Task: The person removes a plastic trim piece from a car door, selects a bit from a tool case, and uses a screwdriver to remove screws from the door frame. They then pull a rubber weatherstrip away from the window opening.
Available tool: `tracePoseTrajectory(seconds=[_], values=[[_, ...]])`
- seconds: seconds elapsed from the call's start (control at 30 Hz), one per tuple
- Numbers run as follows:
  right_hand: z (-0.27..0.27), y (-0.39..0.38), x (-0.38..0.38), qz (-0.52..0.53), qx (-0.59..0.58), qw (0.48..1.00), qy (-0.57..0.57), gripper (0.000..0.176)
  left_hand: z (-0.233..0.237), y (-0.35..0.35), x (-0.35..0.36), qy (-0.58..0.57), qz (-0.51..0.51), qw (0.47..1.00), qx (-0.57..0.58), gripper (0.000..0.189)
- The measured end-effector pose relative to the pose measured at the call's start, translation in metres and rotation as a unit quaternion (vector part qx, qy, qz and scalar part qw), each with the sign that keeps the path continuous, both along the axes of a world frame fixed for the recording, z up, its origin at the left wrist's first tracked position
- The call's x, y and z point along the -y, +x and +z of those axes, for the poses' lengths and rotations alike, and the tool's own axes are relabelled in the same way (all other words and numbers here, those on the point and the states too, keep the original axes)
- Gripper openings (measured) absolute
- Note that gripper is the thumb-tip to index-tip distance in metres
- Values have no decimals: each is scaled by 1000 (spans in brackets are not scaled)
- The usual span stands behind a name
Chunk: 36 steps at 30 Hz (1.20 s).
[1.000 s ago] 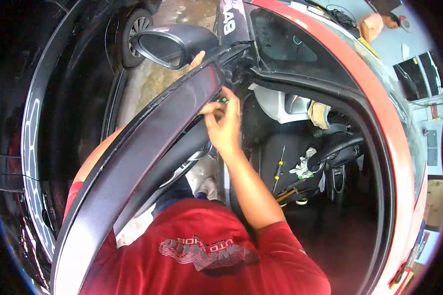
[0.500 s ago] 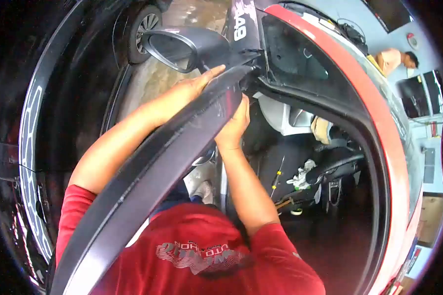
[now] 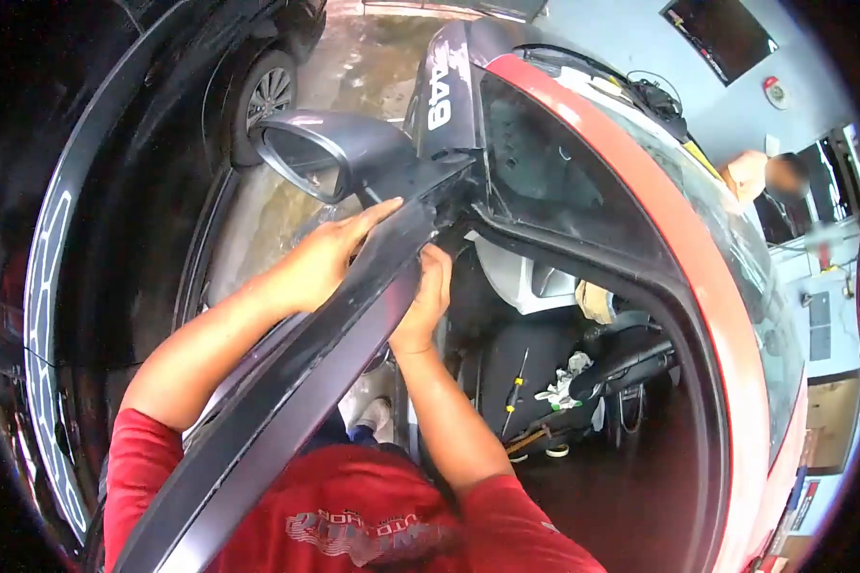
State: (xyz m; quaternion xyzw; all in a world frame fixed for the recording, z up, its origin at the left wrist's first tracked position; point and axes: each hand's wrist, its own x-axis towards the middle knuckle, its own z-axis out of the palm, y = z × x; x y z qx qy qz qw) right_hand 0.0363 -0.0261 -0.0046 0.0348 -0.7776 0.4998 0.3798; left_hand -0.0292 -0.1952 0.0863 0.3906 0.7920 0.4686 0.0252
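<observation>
A long dark door frame with a trim strip (image 3: 287, 401) runs from the lower left up to the grey side mirror (image 3: 380, 151). My left hand (image 3: 330, 260) holds its outer edge just below the mirror, index finger stretched along the surface and the other fingers partly hidden. On the opposite side, my right hand (image 3: 424, 298) has its fingers curled against the inner edge near the upper end of the strip. The corner where frame and mirror meet lies just above both hands, beside the red car's front pillar (image 3: 631, 181).
A screwdriver (image 3: 515, 393), a crumpled white cloth (image 3: 566, 380) and other tools lie inside the open car. A black car (image 3: 115, 239) stands close on the left. Another person (image 3: 747, 176) is beyond the windshield at the upper right.
The view has shifted, so the car and mirror sit lower and further left. Both hands have slid slightly down the frame, and the right fingers are more curled.
</observation>
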Motion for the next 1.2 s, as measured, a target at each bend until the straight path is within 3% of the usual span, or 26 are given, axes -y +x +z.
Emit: tracePoseTrajectory(seconds=[0.03, 0.17, 0.23, 0.53, 0.67, 0.77, 0.87, 0.93, 0.97, 1.0, 1.03, 1.07, 1.1, 1.13, 1.2], values=[[2, -1, -1, -1, -20, 1000, 10, 56, 1, 1, 0, 6, -4, 998, 54, 84], [-1, -1, 0, -13, -23, 1000, 13, 54, 4, 2, -2, 6, 0, 999, 40, 82], [-5, -2, 2, 21, -5, 998, -63, 52, -1, 1, -3, 17, 18, 999, 35, 77], [-7, -9, -3, 19, -4, 998, -52, 53, -3, -1, -7, -41, 63, 997, 31, 70], [11, -14, -11, 18, 24, 998, -58, 52, -15, -6, -6, -13, 42, 999, 13, 68], [23, -16, -19, 1, 35, 996, 85, 48, -14, -8, -5, -33, 53, 998, 4, 67], [35, -10, -21, 19, 93, 990, 105, 47, -20, -13, -2, -40, 31, 998, -45, 66], [38, -5, -23, 36, 86, 991, 96, 45, -29, -17, 0, -7, 22, 999, 27, 65], [38, -3, -25, 46, 92, 989, 101, 44, -37, -22, 3, -25, 12, 999, -43, 63], [37, -2, -26, 56, 101, 988, 106, 43, -38, -25, 4, -27, 9, 999, -38, 63], [32, -6, -31, 51, 77, 988, 121, 40, -38, -28, 6, -29, -16, 999, -4, 67], [29, -14, -38, 80, 113, 990, 34, 38, -39, -25, 9, -31, -40, 998, 31, 71], [30, -22, -45, 97, 152, 984, 5, 37, -17, -15, 6, -111, -19, 988, -101, 88], [33, -28, -51, 114, 189, 975, -23, 37, -1, -9, 3, -108, -13, 986, -128, 102], [39, -27, -52, 120, 183, 976, -5, 37, 4, -5, 4, -91, -9, 994, 61, 90]])
